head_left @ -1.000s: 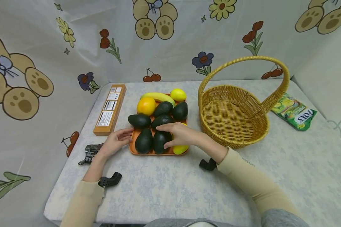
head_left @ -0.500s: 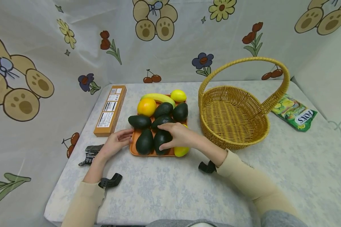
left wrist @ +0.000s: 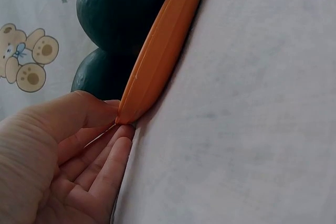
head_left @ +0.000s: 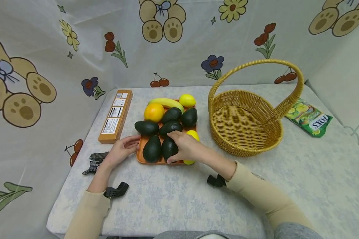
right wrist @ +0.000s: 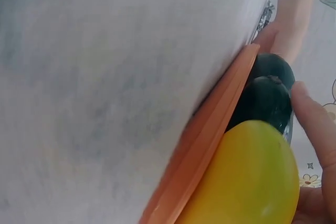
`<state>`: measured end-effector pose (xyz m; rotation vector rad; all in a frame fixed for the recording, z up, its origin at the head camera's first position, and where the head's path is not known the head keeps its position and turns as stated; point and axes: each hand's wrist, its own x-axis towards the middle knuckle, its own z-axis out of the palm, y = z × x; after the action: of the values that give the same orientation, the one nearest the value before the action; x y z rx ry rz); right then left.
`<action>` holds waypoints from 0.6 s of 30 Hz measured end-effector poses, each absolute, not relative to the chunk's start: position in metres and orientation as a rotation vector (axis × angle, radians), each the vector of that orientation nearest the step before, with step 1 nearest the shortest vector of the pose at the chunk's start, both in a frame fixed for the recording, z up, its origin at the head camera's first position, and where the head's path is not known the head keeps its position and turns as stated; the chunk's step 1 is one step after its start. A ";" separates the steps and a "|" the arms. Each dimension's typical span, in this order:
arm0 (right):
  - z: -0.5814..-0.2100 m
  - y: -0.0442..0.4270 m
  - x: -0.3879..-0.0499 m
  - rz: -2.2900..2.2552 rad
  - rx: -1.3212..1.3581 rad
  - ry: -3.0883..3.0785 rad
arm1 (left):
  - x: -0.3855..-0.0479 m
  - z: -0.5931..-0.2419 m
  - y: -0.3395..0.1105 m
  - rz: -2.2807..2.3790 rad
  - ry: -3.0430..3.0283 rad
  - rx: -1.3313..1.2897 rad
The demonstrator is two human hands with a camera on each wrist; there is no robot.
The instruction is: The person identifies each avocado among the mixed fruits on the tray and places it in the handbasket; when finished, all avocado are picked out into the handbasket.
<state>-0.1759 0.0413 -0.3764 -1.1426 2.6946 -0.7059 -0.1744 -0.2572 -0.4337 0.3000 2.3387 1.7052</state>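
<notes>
On an orange tray lie several dark green avocados, an orange, a banana and yellow lemons. My left hand pinches the tray's left rim between thumb and fingers, as the left wrist view shows. Over the front-middle avocado is my right hand, thumb at the near end and fingers at the far end, spread to its length. In the right wrist view the straight thumb meets that avocado's upper side; the other fingers are mostly hidden. A yellow fruit sits beneath this hand.
A woven basket with a tall handle stands right of the tray. Beyond it lies a green FOX'S bag. Left of the tray are a long brown box and a small black packet.
My right hand has shifted slightly left and toward the body, and its thumb and fingers have spread wider over the front-middle avocado. The left hand stays at the tray rim.
</notes>
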 end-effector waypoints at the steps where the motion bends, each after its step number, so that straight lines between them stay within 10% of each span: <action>1: -0.377 0.041 -0.176 -0.700 -1.143 2.697 | -0.174 -0.434 -0.257 1.706 2.338 0.300; 18: -0.380 0.036 -0.174 -0.579 -1.203 2.725 | -0.175 -0.433 -0.257 1.695 2.338 0.279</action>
<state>-0.1743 0.0355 -0.3800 -1.2031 2.7249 -0.5789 -0.1750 -0.2565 -0.4327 0.2786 2.3379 1.6951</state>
